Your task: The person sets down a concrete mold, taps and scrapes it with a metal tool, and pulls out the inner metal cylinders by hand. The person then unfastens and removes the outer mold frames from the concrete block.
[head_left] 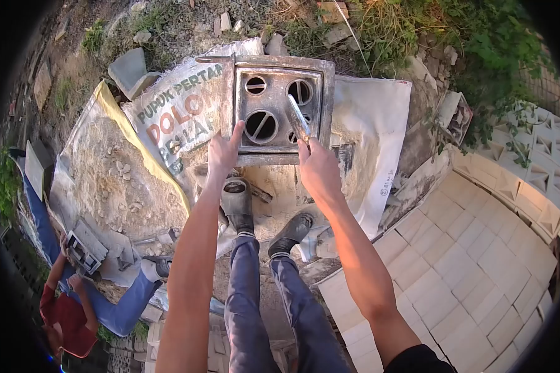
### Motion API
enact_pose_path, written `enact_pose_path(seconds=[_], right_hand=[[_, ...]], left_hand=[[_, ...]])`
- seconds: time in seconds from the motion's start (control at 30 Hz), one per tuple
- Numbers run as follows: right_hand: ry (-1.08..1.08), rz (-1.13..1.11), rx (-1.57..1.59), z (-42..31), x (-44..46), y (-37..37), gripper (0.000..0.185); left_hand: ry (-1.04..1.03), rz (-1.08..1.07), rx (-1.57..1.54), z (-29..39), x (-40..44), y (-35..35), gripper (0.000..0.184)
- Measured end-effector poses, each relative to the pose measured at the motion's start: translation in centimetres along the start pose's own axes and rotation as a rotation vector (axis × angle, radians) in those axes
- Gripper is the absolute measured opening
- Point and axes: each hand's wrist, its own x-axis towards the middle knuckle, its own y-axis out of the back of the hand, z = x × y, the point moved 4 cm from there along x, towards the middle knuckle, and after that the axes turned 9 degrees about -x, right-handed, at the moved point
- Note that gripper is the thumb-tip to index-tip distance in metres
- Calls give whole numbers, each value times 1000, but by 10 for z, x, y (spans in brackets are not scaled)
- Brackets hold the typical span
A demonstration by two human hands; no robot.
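A square, rusty metal mould (282, 61) with round, barred holes of different sizes is in front of me. My left hand (224, 152) grips its lower left edge, thumb along the frame and the other fingers mostly hidden. My right hand (320, 169) is closed around the lower end of a trowel-like metal tool (299, 118). The tool's worn, shiny blade points up and left across the mould's right side, its tip over the upper right hole. Pale powder coats the mould and the ground beneath it.
Printed sacks (190, 115) are spread under and beside the mould. Stacked pale blocks (473, 261) fill the right, with patterned blocks (526, 168) behind. At lower left, a person in a red shirt (71, 323) handles another mould (87, 248). Rubble and plants lie beyond.
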Motion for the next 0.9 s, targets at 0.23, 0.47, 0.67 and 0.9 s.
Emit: enact_pose_path(seconds=[0.23, 0.47, 0.67, 0.9], right_hand=[[164, -39, -48, -28, 21, 9, 32], [99, 10, -16, -37, 41, 5, 35], [73, 6, 58, -34, 44, -8, 33], [49, -69, 96, -1, 10, -3, 33]], left_hand=[[334, 52, -347, 37, 7, 33, 85], [205, -146, -150, 43, 6, 31, 90], [464, 28, -285, 42, 5, 35, 85], [59, -45, -51, 41, 3, 23, 92]])
